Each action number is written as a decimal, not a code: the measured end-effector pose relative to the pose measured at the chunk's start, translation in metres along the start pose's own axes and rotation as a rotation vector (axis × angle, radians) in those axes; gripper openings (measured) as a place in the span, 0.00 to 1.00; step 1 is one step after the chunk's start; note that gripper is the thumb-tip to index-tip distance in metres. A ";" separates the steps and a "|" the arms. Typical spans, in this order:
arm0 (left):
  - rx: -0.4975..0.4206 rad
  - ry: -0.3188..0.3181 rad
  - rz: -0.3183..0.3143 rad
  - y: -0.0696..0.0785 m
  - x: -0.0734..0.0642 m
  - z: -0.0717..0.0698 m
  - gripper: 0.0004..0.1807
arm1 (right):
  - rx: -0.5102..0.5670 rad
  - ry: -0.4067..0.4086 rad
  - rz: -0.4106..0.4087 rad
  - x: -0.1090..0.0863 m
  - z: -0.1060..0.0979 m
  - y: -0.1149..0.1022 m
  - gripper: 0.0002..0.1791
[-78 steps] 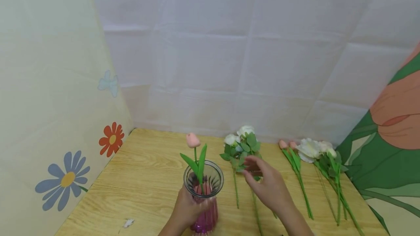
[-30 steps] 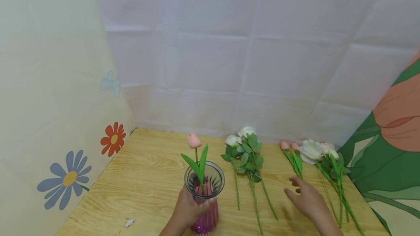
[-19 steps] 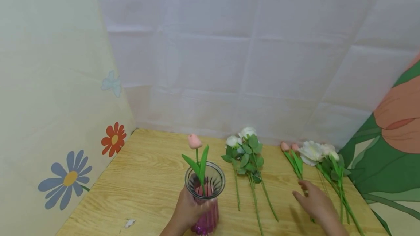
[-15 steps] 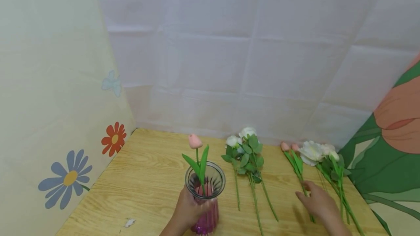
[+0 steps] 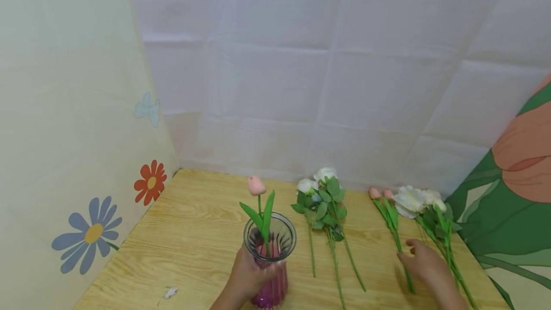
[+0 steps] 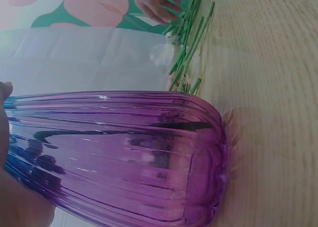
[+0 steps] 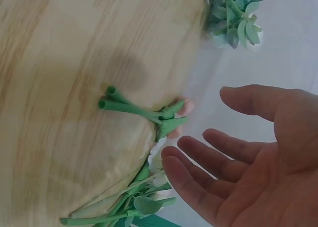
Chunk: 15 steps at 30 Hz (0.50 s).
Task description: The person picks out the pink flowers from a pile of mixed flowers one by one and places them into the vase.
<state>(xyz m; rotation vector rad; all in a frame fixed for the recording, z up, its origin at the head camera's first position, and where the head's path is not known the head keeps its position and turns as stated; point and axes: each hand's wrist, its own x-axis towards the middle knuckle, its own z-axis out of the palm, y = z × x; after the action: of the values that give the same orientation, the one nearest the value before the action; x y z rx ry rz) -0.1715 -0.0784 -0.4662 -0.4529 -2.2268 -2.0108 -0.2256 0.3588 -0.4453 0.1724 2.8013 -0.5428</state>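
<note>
My left hand (image 5: 249,274) grips a ribbed glass vase (image 5: 275,283), purple at its base, just below the rim. One pink tulip (image 5: 256,185) with green leaves stands in it. In the left wrist view the vase (image 6: 124,152) fills the middle, its base close to the wooden surface. My right hand (image 5: 424,264) hovers with spread, relaxed fingers over the stems of two pink tulips (image 5: 392,216) lying at the right. The right wrist view shows the right hand (image 7: 238,162) with nothing between thumb and fingers, the tulip stems (image 7: 126,107) beyond it.
White roses (image 5: 325,200) with leafy stems lie right of the vase. Larger white flowers (image 5: 413,201) with long green stems lie near the right edge of the wooden table (image 5: 193,214). A pale cloth (image 5: 267,71) hangs behind, with printed cloths at both sides.
My right hand has moved from over the white roses rightward to the two lying tulips, drifting slightly further right lately. The left hand and vase have stayed in place.
</note>
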 end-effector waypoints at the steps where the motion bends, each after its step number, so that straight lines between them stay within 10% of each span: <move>1: -0.002 0.000 -0.001 0.000 0.000 0.000 0.43 | -0.002 -0.002 0.000 0.000 0.000 0.001 0.41; 15: 0.049 -0.014 0.006 0.003 0.001 0.001 0.42 | 0.005 -0.050 0.029 0.005 0.000 0.003 0.40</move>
<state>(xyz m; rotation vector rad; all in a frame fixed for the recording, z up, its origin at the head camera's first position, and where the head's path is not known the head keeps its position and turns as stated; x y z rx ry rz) -0.1712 -0.0769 -0.4629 -0.4690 -2.2745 -1.9509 -0.2297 0.3622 -0.4480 0.1977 2.7450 -0.5401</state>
